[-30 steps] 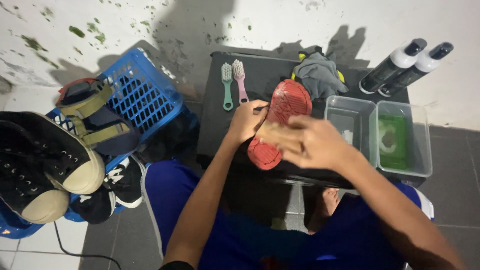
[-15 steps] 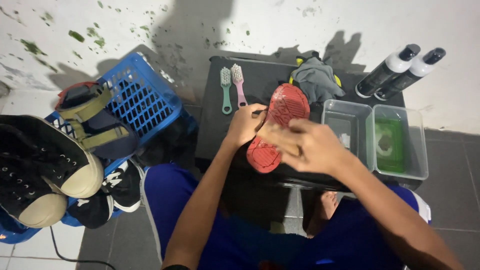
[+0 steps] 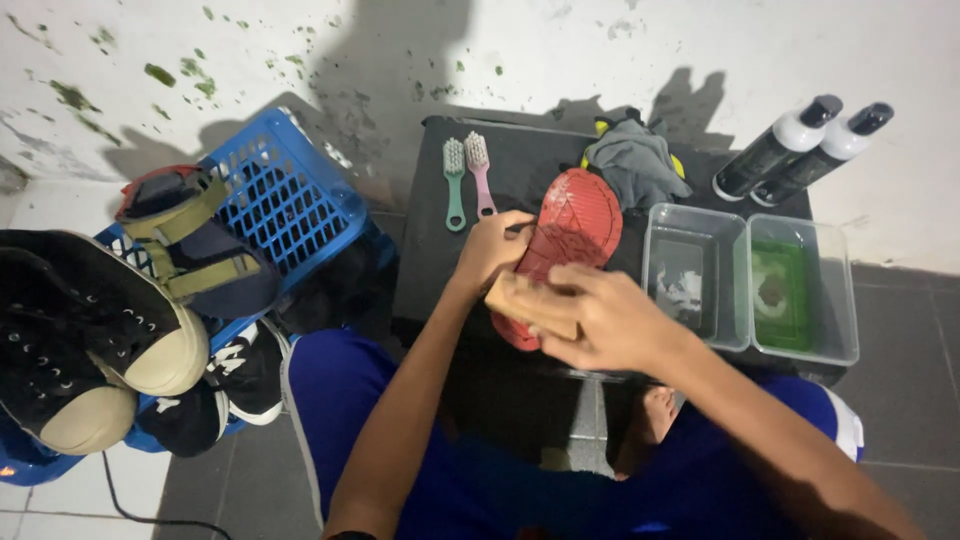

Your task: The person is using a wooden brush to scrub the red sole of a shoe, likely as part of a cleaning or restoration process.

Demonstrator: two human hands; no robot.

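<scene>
While the left hand [image 3: 497, 248] grips the red shoe [image 3: 563, 245] sole-up over the worktop [image 3: 520, 165], long axis 1 to 7 o'clock, the right hand [image 3: 600, 318] clasps a brush [image 3: 530, 305] on its 7 o'clock end.

We see a scene lit hard from behind and above us: the white wall [image 3: 600, 50] glows bright, nearly washed out at the right, while a large soft head shadow falls across its middle. The two bottles [image 3: 800, 145] throw sharp dark shadows up the wall. The black table [image 3: 520, 160] and the blue shorts [image 3: 400, 440] sit dim, with little detail. The right hand [image 3: 605, 320] looks slightly smeared by motion. Straight lines bow toward the corners, where the floor tiles [image 3: 900, 380] darken.
</scene>
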